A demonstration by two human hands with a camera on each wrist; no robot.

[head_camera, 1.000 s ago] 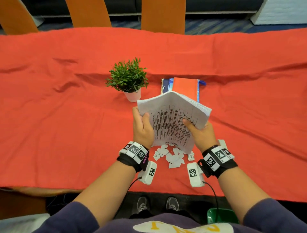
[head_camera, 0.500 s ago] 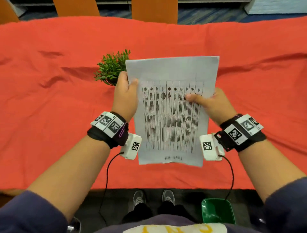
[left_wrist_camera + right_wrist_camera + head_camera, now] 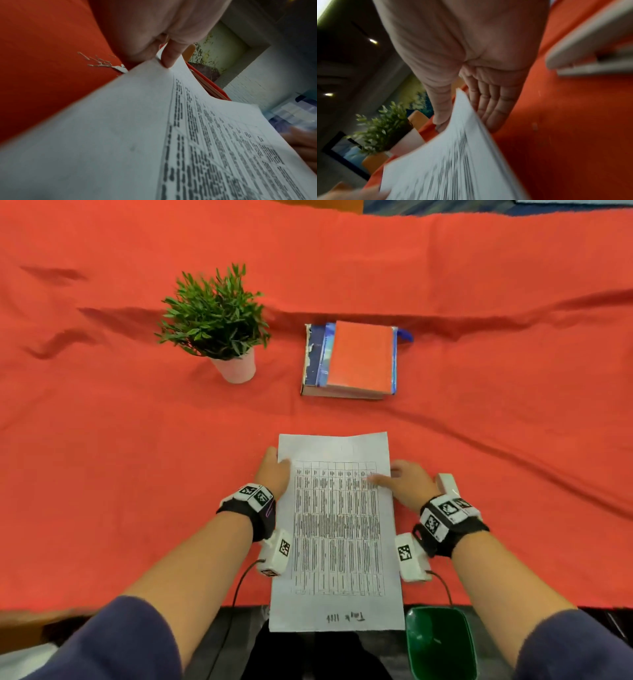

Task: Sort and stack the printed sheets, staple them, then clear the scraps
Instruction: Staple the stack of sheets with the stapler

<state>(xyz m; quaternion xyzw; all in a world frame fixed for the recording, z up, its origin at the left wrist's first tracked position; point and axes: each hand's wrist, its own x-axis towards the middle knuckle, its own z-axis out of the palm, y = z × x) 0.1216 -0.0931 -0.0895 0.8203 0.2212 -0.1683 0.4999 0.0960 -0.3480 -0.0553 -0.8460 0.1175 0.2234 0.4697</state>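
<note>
A stack of printed sheets [image 3: 337, 529] with a table of text on top is held low over the front of the red table. Its near end reaches past the table edge. My left hand [image 3: 274, 470] pinches the left edge, thumb [image 3: 169, 58] on top. On the right edge my right hand [image 3: 399, 481] grips with the thumb above and the fingers [image 3: 489, 108] under the stack. A white stapler [image 3: 447, 484] lies just right of that hand. Small paper scraps [image 3: 101, 62] lie on the cloth by my left hand; the head view hides them under the sheets.
A potted green plant [image 3: 219, 320] stands at the middle left. A pile of books [image 3: 358, 359] with a red cover on top lies beside it. A green bin [image 3: 440, 642] sits on the floor below the table edge, front right.
The stack, held up in front of the view half a second ago, has come down and flatter towards the table front. Both hands came down with it and kept their hold.
</note>
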